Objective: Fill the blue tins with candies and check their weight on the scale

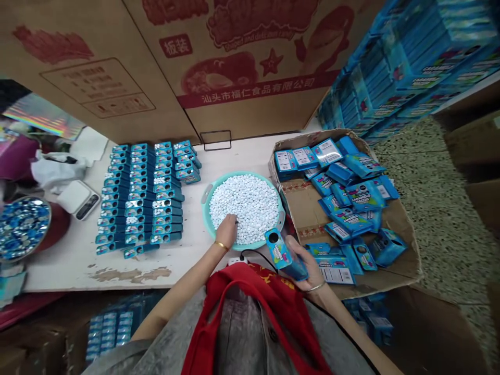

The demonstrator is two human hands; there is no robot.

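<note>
My left hand (226, 230), with a gold bangle at its wrist, is at the near left part of a pale green basin (205, 208). The basin is heaped with small white candies (246, 203), and my curled fingers touch them. A small dark spot shows at the fingertips; what they hold is hidden. My right hand (310, 265) grips a blue candy box (287, 258) just right of the basin's near rim. That box is tilted, and a dark round hole shows in its end.
At the left, rows of blue boxes (140, 198) stand, some with white candies on top. A cut-down carton (308, 208) full of blue boxes is at the right. A white scale (78, 198) and a pot of blue wrapped pieces (25, 224) lie far left. Large cartons (250, 67) wall the back.
</note>
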